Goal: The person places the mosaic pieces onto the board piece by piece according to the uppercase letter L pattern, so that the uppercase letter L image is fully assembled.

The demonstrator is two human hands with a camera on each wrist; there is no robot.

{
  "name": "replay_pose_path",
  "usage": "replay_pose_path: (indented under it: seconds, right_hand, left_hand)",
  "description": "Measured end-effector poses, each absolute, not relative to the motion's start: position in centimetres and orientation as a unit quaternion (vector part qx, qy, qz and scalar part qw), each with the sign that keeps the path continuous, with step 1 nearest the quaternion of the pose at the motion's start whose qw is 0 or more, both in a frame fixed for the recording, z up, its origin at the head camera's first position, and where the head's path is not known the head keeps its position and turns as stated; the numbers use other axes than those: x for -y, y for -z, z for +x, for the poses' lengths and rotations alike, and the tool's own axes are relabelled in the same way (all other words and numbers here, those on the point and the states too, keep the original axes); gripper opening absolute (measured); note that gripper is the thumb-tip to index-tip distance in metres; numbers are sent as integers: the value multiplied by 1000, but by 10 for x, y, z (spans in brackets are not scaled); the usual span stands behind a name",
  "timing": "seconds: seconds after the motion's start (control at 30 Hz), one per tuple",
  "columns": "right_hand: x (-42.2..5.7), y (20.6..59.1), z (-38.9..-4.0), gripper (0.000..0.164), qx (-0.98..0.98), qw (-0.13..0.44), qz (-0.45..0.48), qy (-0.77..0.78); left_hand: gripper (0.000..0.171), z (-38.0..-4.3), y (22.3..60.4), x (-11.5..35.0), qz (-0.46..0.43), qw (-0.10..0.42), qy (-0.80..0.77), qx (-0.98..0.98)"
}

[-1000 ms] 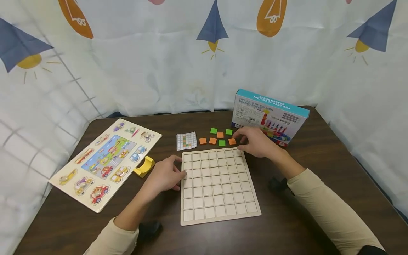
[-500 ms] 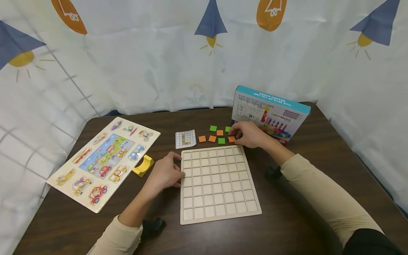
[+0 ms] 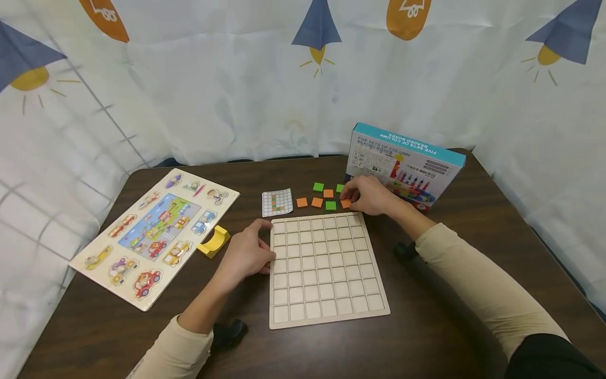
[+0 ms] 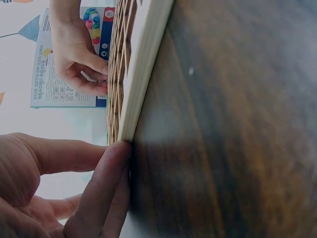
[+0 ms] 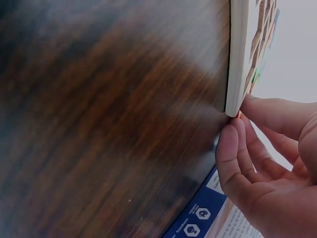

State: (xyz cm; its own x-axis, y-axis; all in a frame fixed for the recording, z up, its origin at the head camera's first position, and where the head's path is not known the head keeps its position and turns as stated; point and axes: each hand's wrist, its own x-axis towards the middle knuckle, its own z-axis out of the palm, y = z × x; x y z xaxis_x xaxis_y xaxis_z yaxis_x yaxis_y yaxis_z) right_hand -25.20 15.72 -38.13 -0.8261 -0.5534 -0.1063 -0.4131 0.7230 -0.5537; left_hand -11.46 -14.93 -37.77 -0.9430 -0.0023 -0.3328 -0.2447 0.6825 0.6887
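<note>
the right hand point(image 3: 371, 196) pinches an orange tile point(image 3: 346, 203) between its fingertips, just beyond the far right corner of the gridded board point(image 3: 326, 276) on the bench point(image 3: 331, 353), while the left hand point(image 3: 245, 253), its fingers loosely extended, touches the board's left edge.

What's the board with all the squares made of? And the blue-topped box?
The board looks like bare wood, matte, perhaps unpainted: it's pale tan all over. The box is probably cardboard, with flat printed sides and crisp edges; its shine is unclear.
</note>
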Motion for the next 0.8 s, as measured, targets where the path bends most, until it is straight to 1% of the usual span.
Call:
replay_pose_path:
  seconds: [0.6,0.8]
  right_hand:
    - [-159,376,-251,21,-919,137,-223,296]
    - [-158,374,-246,22,-911,135,-225,318]
  left_hand:
    - [68,-113,376,150,-66,152,-389,-906]
    - [69,-114,378,150,-68,153,-392,-905]
